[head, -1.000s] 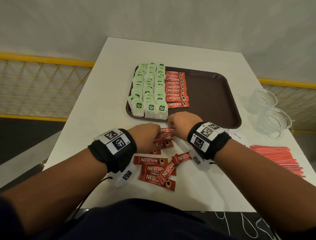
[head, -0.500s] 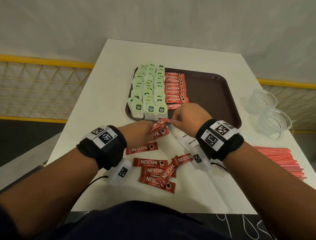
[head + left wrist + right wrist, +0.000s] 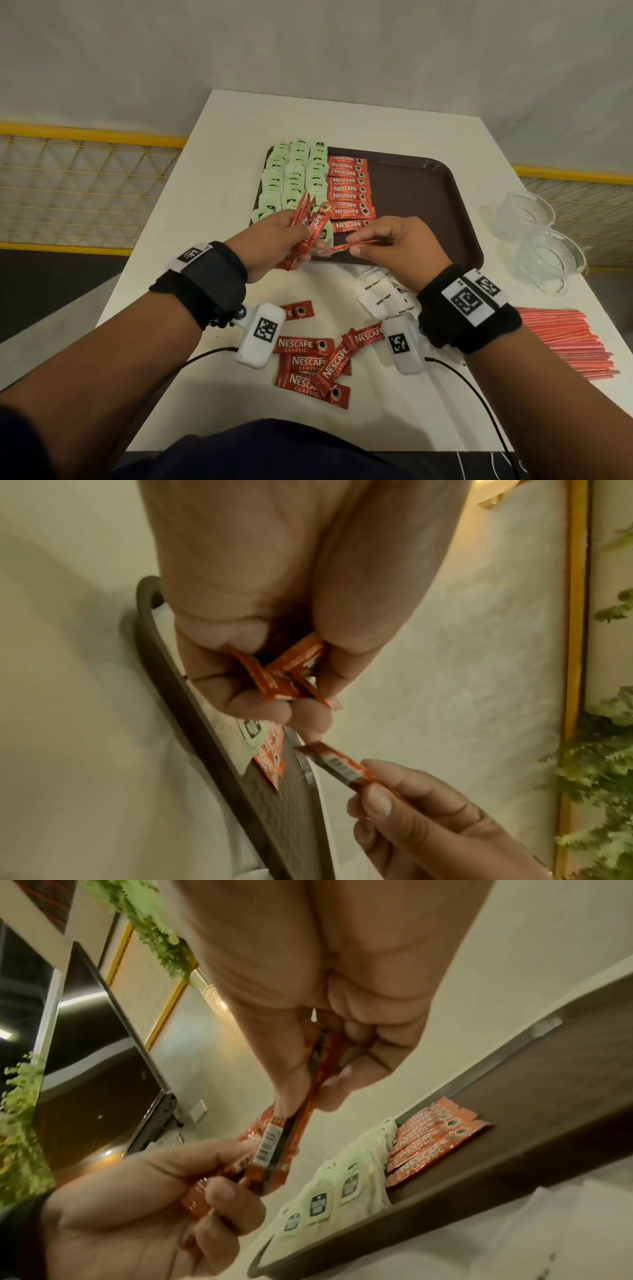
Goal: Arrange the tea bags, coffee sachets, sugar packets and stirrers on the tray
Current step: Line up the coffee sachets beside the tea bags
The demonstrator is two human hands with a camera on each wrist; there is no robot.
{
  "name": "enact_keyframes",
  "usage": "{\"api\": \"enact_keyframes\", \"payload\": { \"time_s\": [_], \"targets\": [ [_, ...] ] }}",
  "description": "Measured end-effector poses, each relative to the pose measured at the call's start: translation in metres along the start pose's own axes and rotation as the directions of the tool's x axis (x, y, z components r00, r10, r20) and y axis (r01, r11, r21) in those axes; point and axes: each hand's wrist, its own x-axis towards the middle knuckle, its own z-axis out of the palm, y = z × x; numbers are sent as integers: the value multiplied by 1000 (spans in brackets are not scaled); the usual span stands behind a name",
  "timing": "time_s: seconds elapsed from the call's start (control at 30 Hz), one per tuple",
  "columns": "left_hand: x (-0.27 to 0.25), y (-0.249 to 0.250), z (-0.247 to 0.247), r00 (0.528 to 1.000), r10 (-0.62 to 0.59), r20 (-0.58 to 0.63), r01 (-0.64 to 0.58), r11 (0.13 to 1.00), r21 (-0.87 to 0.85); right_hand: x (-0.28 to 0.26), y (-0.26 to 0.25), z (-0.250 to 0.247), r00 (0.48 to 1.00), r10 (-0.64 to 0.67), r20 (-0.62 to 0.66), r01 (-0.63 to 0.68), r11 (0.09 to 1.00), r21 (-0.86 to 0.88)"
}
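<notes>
A brown tray (image 3: 428, 205) carries rows of green tea bags (image 3: 294, 171) on its left side and a column of red coffee sachets (image 3: 347, 188) beside them. My left hand (image 3: 274, 240) grips a fanned bunch of coffee sachets (image 3: 308, 222) above the tray's near left corner; the bunch (image 3: 284, 677) shows between its fingers in the left wrist view. My right hand (image 3: 394, 246) pinches a single coffee sachet (image 3: 349, 246) edge-on, just right of the bunch, seen as a sachet (image 3: 274, 1145) with a barcode in the right wrist view.
Several loose coffee sachets (image 3: 308, 363) lie on the white table (image 3: 222, 171) near me. White sugar packets (image 3: 380, 294) lie under my right wrist. Red stirrers (image 3: 565, 339) are stacked at the right, with clear plastic cups (image 3: 537, 240) beyond them.
Both hands rose from the loose pile toward the tray's near edge. The left now holds a bunch of sachets raised upright; the right has drawn one sachet apart from it.
</notes>
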Motion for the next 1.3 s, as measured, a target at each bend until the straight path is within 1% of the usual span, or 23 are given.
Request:
{"api": "enact_keyframes", "payload": {
  "time_s": [0.07,0.17,0.2,0.27,0.33,0.37,0.43,0.47,0.53,0.6,0.7,0.77,0.87,0.97,1.17,1.3],
  "targets": [
    [4,2,4,1000,11,17,-11,1000,20,2,2,1,998,-33,-48,32,999,-15],
    [10,3,8,999,38,-16,-36,991,129,4,2,1,991,-98,-95,97,995,-22],
    [13,3,9,999,42,-22,-38,990,138,5,2,1,987,-124,-106,120,992,-37],
    [18,4,9,1000,29,12,-30,996,83,9,4,1,982,-150,-116,142,987,-76],
    [23,6,9,998,25,52,-26,1000,12,12,5,1,985,-131,-113,121,988,-95],
    [26,6,9,998,35,52,-36,999,7,13,6,1,988,-110,-104,100,990,-97],
    [31,9,8,997,78,13,-78,995,68,16,7,-3,996,-59,-69,53,995,-88],
    [33,10,8,994,109,-13,-107,987,122,18,8,-5,998,-20,-53,18,999,-44],
    [38,13,7,984,168,-51,-154,965,211,22,11,-10,995,83,-55,-76,991,114],
    [42,15,6,979,199,-51,-179,950,257,28,16,-16,983,177,-55,-164,967,196],
    [47,15,4,973,219,-71,-189,935,299,36,25,-26,955,291,-53,-275,939,206],
    [51,12,-1,970,217,-108,-178,940,290,41,33,-34,917,396,-48,-379,903,201],
    [54,9,-6,971,201,-126,-161,948,275,47,44,-40,846,533,25,-531,835,148],
    [54,7,-9,972,198,-127,-164,958,236,57,46,-34,789,613,43,-614,789,15],
    [55,6,-11,971,202,-126,-170,959,228,82,38,-17,748,663,32,-657,746,-104],
    [53,5,-13,971,209,-116,-175,951,253,92,40,-14,737,676,3,-663,723,-193]
  ]
}}
